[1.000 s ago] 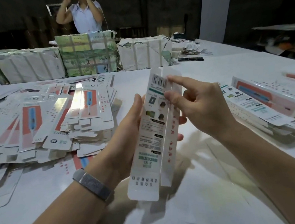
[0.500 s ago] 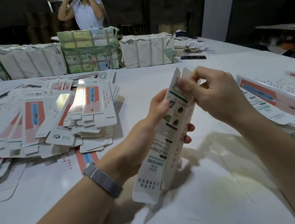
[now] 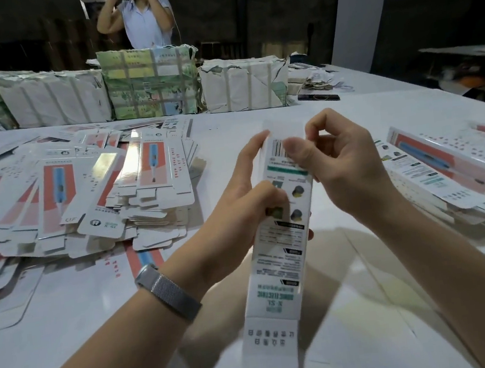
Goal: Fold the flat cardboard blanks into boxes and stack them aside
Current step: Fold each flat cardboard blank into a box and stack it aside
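Observation:
I hold a long narrow white box (image 3: 278, 267) upright above the table, its printed back facing me and its bottom flap hanging loose. My left hand (image 3: 244, 211) grips the box's left side around its middle, thumb on the front. My right hand (image 3: 342, 166) pinches the top end by the barcode with thumb and bent fingers. A wide heap of flat blanks (image 3: 91, 198) with red and blue print lies to the left. Folded boxes (image 3: 450, 166) are stacked on the right.
Wrapped bundles (image 3: 151, 85) line the table's far edge, with loose papers and a dark phone (image 3: 319, 96) at their right end. A person in a pale shirt (image 3: 143, 16) stands behind them. A white sheet (image 3: 370, 305) covers the table under my hands.
The box has swung from tilted to nearly upright and squared up. My right hand has moved onto its top end, and my left hand has slid up the side.

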A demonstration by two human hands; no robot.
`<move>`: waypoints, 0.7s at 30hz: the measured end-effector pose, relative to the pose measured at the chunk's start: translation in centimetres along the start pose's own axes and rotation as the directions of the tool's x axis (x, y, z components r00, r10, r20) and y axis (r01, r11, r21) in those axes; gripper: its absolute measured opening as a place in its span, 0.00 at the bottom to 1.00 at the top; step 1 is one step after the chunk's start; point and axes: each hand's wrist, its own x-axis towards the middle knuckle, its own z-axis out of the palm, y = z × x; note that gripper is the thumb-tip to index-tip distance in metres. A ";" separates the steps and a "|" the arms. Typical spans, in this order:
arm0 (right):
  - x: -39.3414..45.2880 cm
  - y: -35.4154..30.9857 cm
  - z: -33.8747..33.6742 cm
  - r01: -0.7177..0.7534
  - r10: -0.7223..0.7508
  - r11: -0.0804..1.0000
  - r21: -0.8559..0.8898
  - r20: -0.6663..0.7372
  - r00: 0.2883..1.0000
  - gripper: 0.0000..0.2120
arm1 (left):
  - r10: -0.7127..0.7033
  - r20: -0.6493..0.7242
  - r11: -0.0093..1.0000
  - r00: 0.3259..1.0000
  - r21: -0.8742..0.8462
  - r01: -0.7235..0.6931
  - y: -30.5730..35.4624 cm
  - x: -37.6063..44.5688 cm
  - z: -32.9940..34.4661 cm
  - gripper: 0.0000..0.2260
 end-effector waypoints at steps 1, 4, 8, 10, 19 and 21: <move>0.0 0.0 0.1 0.001 -0.001 1.000 0.011 -0.004 1.000 0.13 | 0.012 -0.016 0.999 1.000 0.036 -0.012 0.1 0.0 0.0 0.31; -0.2 0.4 0.5 -0.016 0.017 0.998 0.062 -0.003 1.000 0.10 | 0.059 -0.067 0.990 0.996 0.131 -0.050 -0.1 -0.1 0.0 0.26; -0.4 0.8 1.2 -0.044 0.039 0.996 0.078 0.056 0.998 0.14 | 0.155 -0.168 0.981 0.974 0.143 -0.131 0.1 0.1 0.5 0.16; -0.4 0.8 1.5 -0.067 0.058 0.989 0.130 0.067 0.996 0.17 | 0.184 -0.181 0.974 0.966 0.163 -0.155 0.0 0.1 0.3 0.12; -0.7 0.5 2.2 -0.138 0.106 0.956 0.260 0.133 0.985 0.10 | 0.182 -0.153 0.979 0.971 0.124 -0.164 0.0 0.0 0.3 0.14; -0.8 0.5 2.1 -0.150 0.115 0.937 0.317 0.125 0.985 0.08 | 0.155 -0.147 0.986 0.977 0.088 -0.144 0.0 0.0 0.3 0.14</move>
